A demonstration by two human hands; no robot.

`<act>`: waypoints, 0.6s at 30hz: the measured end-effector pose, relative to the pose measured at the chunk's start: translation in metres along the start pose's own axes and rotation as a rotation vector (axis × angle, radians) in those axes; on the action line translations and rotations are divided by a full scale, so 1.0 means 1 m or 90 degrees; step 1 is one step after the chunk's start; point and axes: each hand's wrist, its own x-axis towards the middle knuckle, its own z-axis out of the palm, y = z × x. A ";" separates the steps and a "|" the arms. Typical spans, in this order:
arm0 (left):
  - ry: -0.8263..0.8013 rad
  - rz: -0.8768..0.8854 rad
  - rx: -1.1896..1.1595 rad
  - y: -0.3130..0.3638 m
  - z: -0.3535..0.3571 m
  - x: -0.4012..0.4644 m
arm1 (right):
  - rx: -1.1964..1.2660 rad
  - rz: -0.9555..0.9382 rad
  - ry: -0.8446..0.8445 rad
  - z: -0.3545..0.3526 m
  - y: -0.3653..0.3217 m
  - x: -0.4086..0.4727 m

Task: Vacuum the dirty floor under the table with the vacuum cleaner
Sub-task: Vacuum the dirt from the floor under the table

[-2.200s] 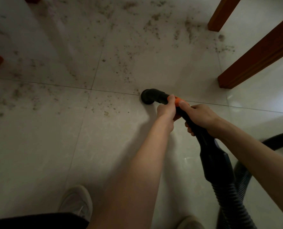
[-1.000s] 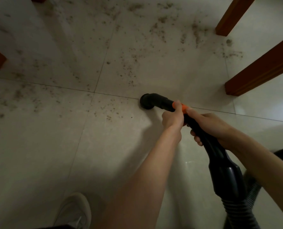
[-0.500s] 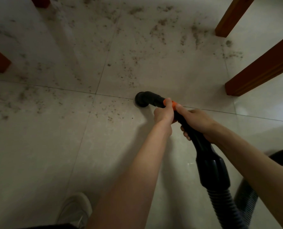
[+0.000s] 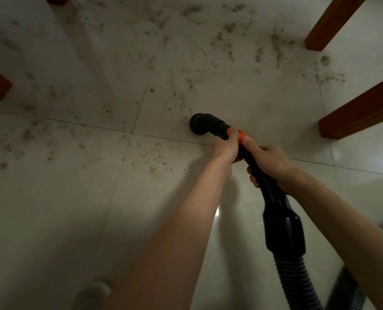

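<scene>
- left hand [image 4: 225, 148] is gripping the black vacuum wand [image 4: 256, 166] at its orange collar [image 4: 236, 134], fingers curling round it
- right hand [image 4: 270, 163] is gripping the wand just behind the left, thumb lying along the top and touching the orange collar, fingers wrapping underneath
- both forearms are reaching forward from the bottom of the view
- wand is angling down and forward; its bent black nozzle [image 4: 199, 126] is sitting on the floor [image 4: 62, 209] just beyond a tile joint
- wand is widening into a black cuff [image 4: 284, 233], ribbed hose [image 4: 295, 285] is running off the lower right
- dark dirt specks [image 4: 226, 41] are lying scattered over the tiles ahead and to the left of the nozzle; tiles nearer the person are looking cleaner
- wooden table legs [image 4: 358, 110] are standing at right, more at left edge and top
- pale shoe [image 4: 89, 296] is showing at bottom left
</scene>
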 end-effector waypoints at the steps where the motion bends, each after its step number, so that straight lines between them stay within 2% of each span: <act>1: 0.005 0.002 -0.005 0.001 -0.003 0.003 | 0.001 0.000 -0.006 0.002 -0.003 0.001; 10: 0.047 0.012 -0.053 0.018 -0.045 0.019 | -0.030 -0.032 -0.036 0.039 -0.037 0.009; 18: 0.053 -0.001 -0.058 0.030 -0.054 0.019 | -0.071 -0.052 -0.007 0.049 -0.045 0.010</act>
